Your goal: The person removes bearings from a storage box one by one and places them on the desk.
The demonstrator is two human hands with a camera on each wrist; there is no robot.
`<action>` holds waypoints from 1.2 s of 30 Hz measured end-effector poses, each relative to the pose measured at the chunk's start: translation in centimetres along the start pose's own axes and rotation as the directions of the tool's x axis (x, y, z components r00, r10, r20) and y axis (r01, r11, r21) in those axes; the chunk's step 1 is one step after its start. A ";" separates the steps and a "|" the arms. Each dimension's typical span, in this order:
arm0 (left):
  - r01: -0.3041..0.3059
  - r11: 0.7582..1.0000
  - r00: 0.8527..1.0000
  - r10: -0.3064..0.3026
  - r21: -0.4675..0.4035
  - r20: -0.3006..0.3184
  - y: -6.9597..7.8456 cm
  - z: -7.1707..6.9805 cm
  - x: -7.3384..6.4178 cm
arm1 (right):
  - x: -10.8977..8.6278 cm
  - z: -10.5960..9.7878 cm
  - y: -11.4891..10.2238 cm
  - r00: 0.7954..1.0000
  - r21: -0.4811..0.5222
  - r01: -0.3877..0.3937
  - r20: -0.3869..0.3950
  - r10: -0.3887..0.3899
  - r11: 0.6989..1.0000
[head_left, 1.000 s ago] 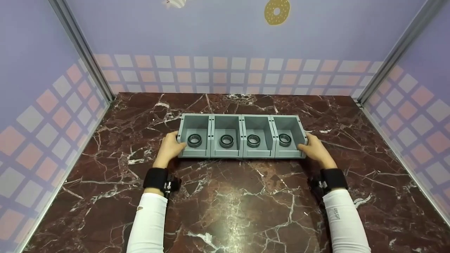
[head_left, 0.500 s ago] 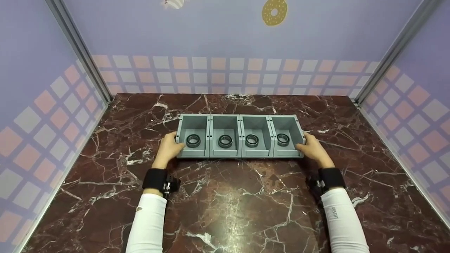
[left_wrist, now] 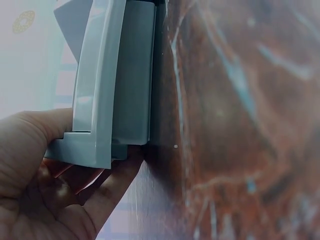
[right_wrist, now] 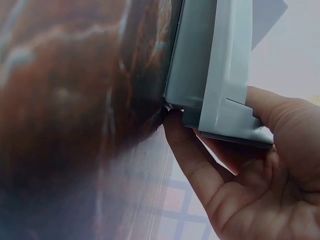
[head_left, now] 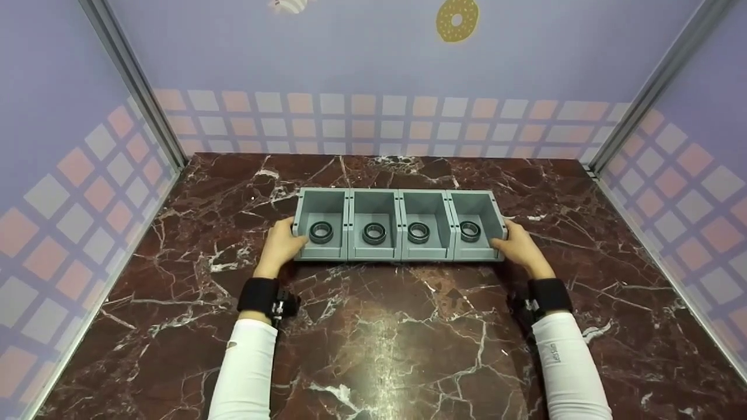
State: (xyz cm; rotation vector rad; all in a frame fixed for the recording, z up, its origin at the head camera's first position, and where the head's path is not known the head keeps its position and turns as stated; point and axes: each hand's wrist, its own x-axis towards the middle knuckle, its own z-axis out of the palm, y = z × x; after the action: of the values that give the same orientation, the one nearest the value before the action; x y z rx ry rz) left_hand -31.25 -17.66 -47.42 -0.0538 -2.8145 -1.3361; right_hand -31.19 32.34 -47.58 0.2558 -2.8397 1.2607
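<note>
Several grey plastic storage bins (head_left: 374,255) stand side by side in one joined row on the table. Each compartment holds one dark ring-shaped bearing (head_left: 321,233) lying flat near its front. My left hand (head_left: 283,245) grips the row's left end, its thumb over the side wall at the front corner. At the opposite end my right hand (head_left: 521,245) holds the outer wall the same way. Both wrist views show fingers on the outside of the end bin (left_wrist: 134,75), fingertips low beside its base, close to the tabletop; the thumbs press from the inner side.
The dark red marbled table (head_left: 373,338) extends in front of and behind the row. A lilac back wall (head_left: 373,64) with checkered squares closes the far side. Side panels (head_left: 52,175) rise along the left and right table edges.
</note>
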 end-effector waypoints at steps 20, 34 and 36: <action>0.013 1.000 1.000 -0.013 -0.019 -0.014 -0.3 0.1 -0.2 | -0.1 0.1 -0.2 1.000 -0.032 -0.011 -0.011 0.011 0.999; -0.001 1.000 1.000 0.001 -0.006 -0.028 -0.1 0.1 -0.2 | -1.4 -1.2 -2.1 0.997 -0.051 -0.076 0.021 0.077 0.996; -0.003 1.000 1.000 0.002 -0.011 -0.028 -0.1 0.1 -0.1 | -1.5 -1.4 -2.4 0.997 -0.057 -0.070 0.018 0.071 0.996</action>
State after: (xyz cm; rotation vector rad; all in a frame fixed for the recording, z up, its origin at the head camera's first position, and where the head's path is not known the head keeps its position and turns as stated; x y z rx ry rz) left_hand -31.14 -17.65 -47.54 -0.0384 -2.7833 -1.3405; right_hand -29.34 31.98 -45.06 0.1687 -2.9206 1.1936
